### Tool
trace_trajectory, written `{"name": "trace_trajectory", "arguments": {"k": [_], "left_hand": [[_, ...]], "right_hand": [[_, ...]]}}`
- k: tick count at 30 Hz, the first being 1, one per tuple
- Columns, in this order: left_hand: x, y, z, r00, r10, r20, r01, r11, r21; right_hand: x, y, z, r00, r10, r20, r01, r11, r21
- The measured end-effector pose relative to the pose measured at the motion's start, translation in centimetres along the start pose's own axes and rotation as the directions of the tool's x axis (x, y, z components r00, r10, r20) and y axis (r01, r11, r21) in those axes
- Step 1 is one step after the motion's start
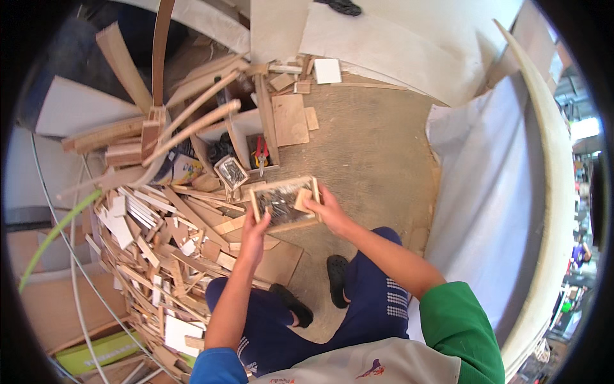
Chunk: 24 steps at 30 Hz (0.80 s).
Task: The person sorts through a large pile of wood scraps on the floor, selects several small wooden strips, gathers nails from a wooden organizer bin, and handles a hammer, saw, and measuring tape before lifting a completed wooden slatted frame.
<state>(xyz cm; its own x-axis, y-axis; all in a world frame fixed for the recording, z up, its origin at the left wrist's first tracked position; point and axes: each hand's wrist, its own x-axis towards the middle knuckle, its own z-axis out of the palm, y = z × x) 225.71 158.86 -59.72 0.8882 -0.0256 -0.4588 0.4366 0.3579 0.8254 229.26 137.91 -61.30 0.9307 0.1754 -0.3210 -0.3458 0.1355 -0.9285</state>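
A shallow wooden box (294, 226) of small metal pieces, which look like nails or screws, is held up in front of me. My left hand (253, 237) is closed on its left end, the thumb over the rim. At the right end my right hand (329, 208) grips the box, with its thumb on a small light wood block (300, 199) that lies over the metal pieces. Just beyond sits a smaller box of similar metal bits (231, 173). Red-handled pliers (261, 153) stand in a compartment of a wooden bin (240, 131).
Wood offcuts (153, 246) are heaped on the left. Longer boards (121, 67) and sticks (195, 128) jut out above them. A brown board (291, 120) lies on the floor (371, 141). White sheeting (476, 192) hangs at the right beside a curved pale edge (551, 192).
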Motion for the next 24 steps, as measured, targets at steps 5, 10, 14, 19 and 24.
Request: {"name": "trace_trajectory", "arguments": {"k": [5,10,14,19,24], "left_hand": [[-9.2,9.3,8.9,0.969,-0.147,0.198,0.138,0.989,0.059],[-17.5,17.3,17.3,0.919,-0.242,0.312,0.246,0.969,0.027],[-22.6,24.4,23.9,0.837,-0.308,0.452,0.267,0.951,0.155],[-28.4,29.8,31.0,0.694,-0.347,0.632,0.215,0.936,0.278],[-35.0,29.6,39.1,0.55,-0.421,0.721,0.123,0.895,0.429]], "right_hand": [[-12.0,-10.9,-1.4,0.98,0.129,-0.153,-0.075,0.946,0.315],[-23.4,-23.0,-1.7,0.897,0.076,-0.436,0.104,0.922,0.373],[-31.5,-33.0,-1.8,0.8,-0.006,-0.6,0.189,0.952,0.243],[-40.8,-40.7,-0.8,0.579,-0.024,-0.815,0.302,0.935,0.187],[-50.5,-41.3,-2.0,0.295,-0.046,-0.954,0.359,0.931,0.066]]}}
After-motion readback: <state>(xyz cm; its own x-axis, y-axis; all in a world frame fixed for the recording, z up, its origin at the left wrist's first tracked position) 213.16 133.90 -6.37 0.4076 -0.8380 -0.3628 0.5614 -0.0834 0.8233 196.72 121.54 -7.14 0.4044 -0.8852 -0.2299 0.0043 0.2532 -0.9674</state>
